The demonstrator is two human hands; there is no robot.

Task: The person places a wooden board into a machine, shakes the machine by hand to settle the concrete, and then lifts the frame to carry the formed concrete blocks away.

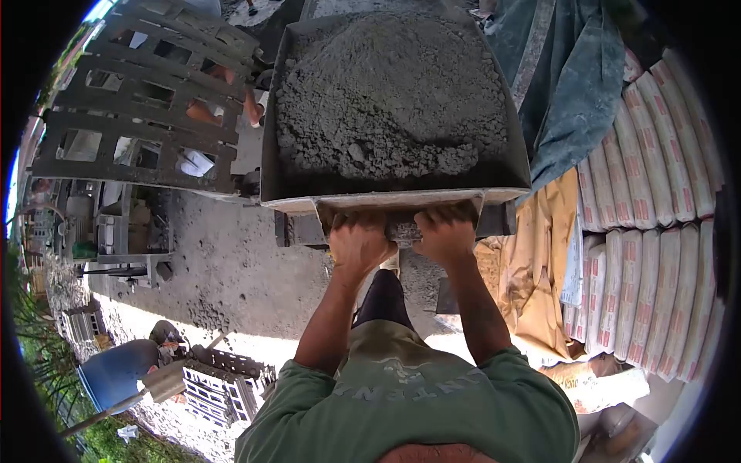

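Observation:
In front of me stands a metal tub point(519, 166), heaped with grey, crumbly cement mix point(390, 92). A short handle bar point(404, 231) runs under the tub's near edge, between two brackets. My left hand point(359, 243) is closed around the bar's left part, knuckles up. Closed on its right part is my right hand point(448, 238), a small gap away from the left one. Both arms reach straight forward. The fingertips are hidden under the rim and in its shadow.
Stacked cement bags point(633, 285) line the right side, beside a brown sheet point(532, 266) and a green tarp point(575, 85). A slotted grey frame point(147, 92) stands left, with another person's arm point(251, 104) behind it. A blue barrel point(120, 374), shovel point(164, 380) and hollow blocks point(220, 393) lie lower left.

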